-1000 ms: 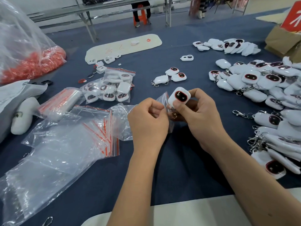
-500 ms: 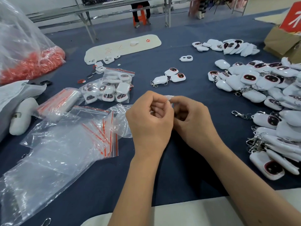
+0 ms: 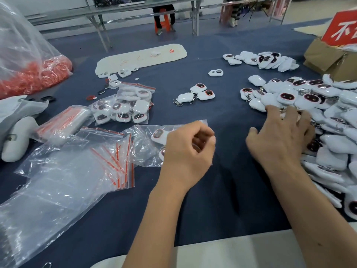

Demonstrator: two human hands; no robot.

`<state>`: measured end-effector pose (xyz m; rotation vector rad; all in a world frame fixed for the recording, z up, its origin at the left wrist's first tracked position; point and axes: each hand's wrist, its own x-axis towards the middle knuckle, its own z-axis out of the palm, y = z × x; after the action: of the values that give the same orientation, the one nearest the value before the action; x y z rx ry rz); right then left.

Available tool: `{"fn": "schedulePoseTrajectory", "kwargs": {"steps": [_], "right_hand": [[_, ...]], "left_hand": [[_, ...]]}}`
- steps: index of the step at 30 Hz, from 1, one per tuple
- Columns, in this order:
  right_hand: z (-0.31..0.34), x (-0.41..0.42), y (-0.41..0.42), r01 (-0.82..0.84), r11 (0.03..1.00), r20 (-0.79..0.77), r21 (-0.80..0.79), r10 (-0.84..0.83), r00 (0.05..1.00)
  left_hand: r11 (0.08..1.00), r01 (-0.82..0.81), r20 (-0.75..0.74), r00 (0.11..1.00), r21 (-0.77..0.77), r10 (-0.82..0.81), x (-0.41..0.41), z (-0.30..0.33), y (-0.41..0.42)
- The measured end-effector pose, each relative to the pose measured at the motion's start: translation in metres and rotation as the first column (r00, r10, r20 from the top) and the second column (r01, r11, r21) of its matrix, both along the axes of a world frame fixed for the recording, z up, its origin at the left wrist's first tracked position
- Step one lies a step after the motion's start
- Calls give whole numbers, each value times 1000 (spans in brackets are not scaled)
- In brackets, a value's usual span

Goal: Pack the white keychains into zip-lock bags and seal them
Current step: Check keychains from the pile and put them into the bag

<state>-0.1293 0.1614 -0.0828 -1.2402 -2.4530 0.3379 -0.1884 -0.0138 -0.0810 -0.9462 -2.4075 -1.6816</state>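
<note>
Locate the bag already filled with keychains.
In the head view the filled bag lies left of centre on the blue table, beyond the left hand, just right of the rolled stack of empty bags.

A: The dark blue tablecloth [image 3: 222, 190] looks like matt woven cloth, no sheen.

B: And the white keychains with dark oval faces [image 3: 286, 96] are smooth hard plastic, glossy on the faces, with shiny metal clips [image 3: 176, 103].

A: The clear zip-lock bags with red seal strips [image 3: 116, 161] are thin, crinkled, glossy plastic film.

B: The big clear sack of red bands [image 3: 29, 60] has the same shiny film. The brown box [image 3: 328, 60] is matt cardboard.
</note>
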Motion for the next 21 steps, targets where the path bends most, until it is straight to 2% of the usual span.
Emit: {"fn": "schedulePoseTrajectory", "kwargs": {"steps": [2, 4, 7, 11, 13, 16, 18, 19, 21], "right_hand": [[-1, -1, 2, -4, 999, 82, -39, 7, 997], [-1, -1, 1, -13, 1000, 65, 12, 12, 998], [1, -1, -1, 5, 999, -95, 35, -2, 995], [-4, -3, -1, -110, 994, -41, 15, 110, 993], [-7, -4, -2, -165, 986, -90, 30, 167, 982], [-8, -5, -4, -266, 963, -302, 38, 265, 916], [-6, -10, -11, -368, 927, -556, -72, 269, 787], [-5, -14, -19, -454, 870, -673, -191, 221, 706], [-2, -20, -36, -649, 628, -809, -429, 54, 586]], "left_hand": [[990, 82, -18, 996, -114, -85, 3, -4, 3], [973, 143, -37, 988, -183, -152, 6, -7, 6], [968, 179, -8, 983, -175, -183, 6, -7, 6], [974, 162, 0, 986, -161, -164, 5, -7, 5], [978, 128, 7, 992, -167, -129, 5, -8, 6], [987, 40, 39, 999, -158, -34, 0, -11, 6], [991, -32, 74, 996, -129, 42, -5, -12, 4], [992, -73, 104, 991, -99, 83, -8, -10, 3], [989, -144, 171, 975, -22, 145, -12, -7, 0]]}}
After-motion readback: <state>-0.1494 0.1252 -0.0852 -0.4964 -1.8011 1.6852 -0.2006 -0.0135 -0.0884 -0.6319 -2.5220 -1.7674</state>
